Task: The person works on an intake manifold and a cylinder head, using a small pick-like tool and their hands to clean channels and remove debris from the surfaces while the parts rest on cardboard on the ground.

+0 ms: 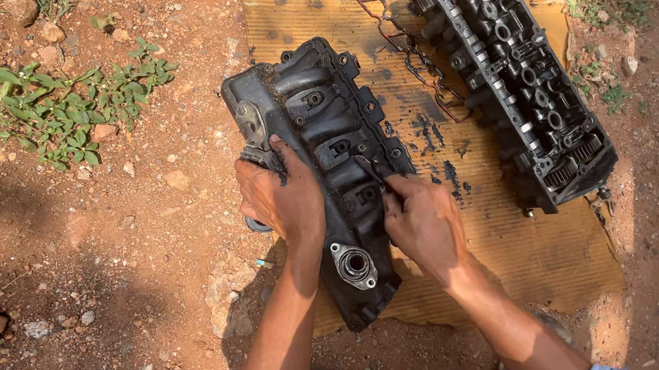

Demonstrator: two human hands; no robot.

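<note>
While the left hand (283, 200) grips the valve cover's (335, 166) edge, the right hand (419, 219) seemingly pinches a tool.

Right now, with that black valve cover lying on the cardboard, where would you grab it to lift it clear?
Probably by its two long edges, from either side. The valve cover lies lengthwise away from the person; the left hand already clasps the left rim, while the right hand pinches something at the right edge. The ribbed middle offers little to grip, and the cylinder head sits apart.
</note>
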